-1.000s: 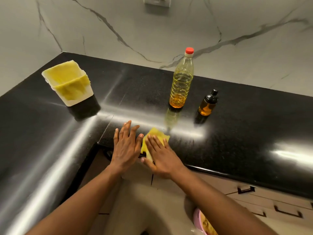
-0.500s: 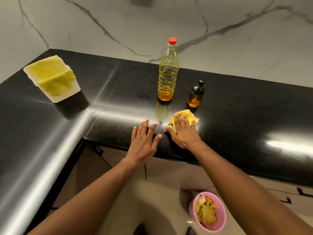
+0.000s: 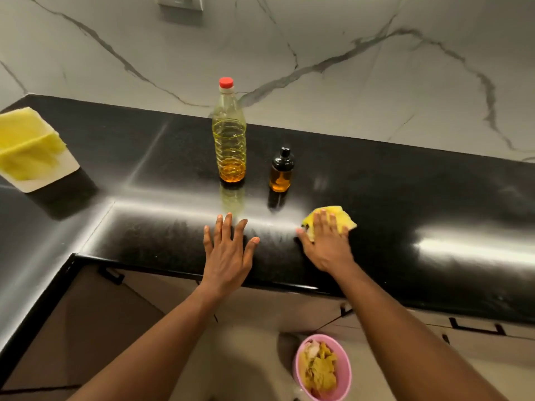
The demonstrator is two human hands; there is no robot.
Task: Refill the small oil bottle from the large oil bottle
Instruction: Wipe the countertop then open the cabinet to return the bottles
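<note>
While both bottles stood capped and untouched on the black worktop (image 3: 405,198), no pouring could be said to have begun. The large oil bottle (image 3: 230,140), closed by a red cap (image 3: 226,82), was seen upright at about twelve o'clock from the left hand (image 3: 228,253), well apart from it. The small oil bottle (image 3: 280,175), topped by a black cap (image 3: 283,159) and showing amber oil, stood just beside the large one, at about one o'clock from that hand.

The left hand was laid flat on the worktop near its front edge, fingers spread and nothing held. At its three o'clock the right hand (image 3: 327,244) was pressed flat, fingers straight, onto a yellow cloth (image 3: 344,215), which was covered rather than grasped.

The step in hand was judged to be a wiping of the worktop in front of the bottles, not the refill itself. For the next move, it was judged that the cloth would have to be let go, both caps taken off, the small bottle steadied by one hand, and the large one gripped round its body and tipped slowly over the narrow neck. No funnel was seen, so a careful pour would be called for.

A white tub (image 3: 43,180) of yellow cloths was noted at ten o'clock, and a pink bowl (image 3: 346,363) on the floor at five o'clock.
</note>
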